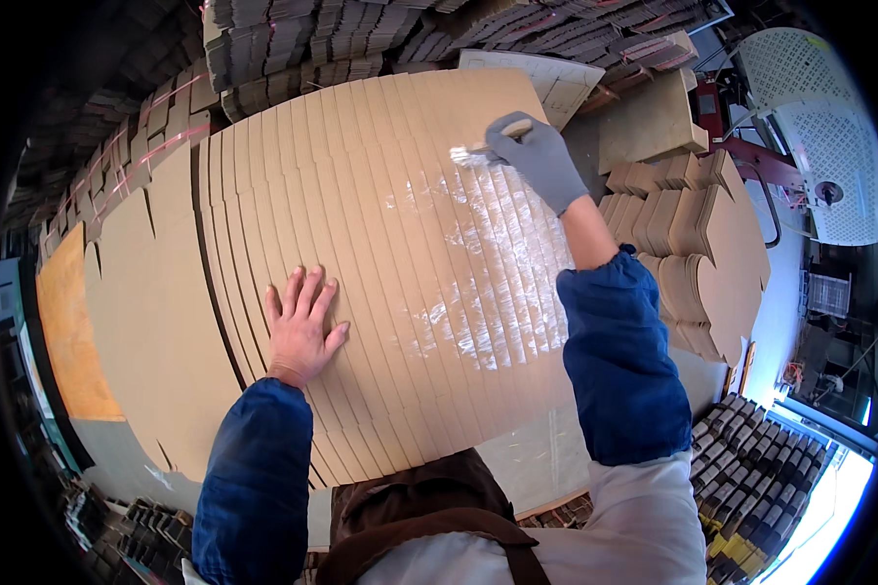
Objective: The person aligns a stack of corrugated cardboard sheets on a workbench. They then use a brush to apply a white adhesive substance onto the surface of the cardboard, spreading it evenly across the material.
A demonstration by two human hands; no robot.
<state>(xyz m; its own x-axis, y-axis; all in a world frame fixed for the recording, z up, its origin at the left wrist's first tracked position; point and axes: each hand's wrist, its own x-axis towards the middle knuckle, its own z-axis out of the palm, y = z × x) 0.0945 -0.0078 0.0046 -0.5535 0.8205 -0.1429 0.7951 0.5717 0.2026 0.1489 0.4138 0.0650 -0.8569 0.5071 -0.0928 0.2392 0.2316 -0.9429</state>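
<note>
Overlapping flat cardboard sheets (361,224) lie fanned out in a row in front of me, their edges forming narrow strips. My left hand (303,327), bare, rests flat on them with its fingers spread. In a grey glove, my right hand (538,156) grips a brush (475,156) near the far right of the fan. The light handle end pokes out above the glove, and white paste covers the bristles, which touch the sheets. Streaks of white paste (502,258) coat the right part of the strips below the brush.
On the left, more flat cardboard sheets (151,322) overlap the table beside an orange-brown board (73,327). A stack of cut cardboard (693,244) stands at the right. Bundled cardboard piles (293,44) line the far side. A white perforated chair (819,136) is at the far right.
</note>
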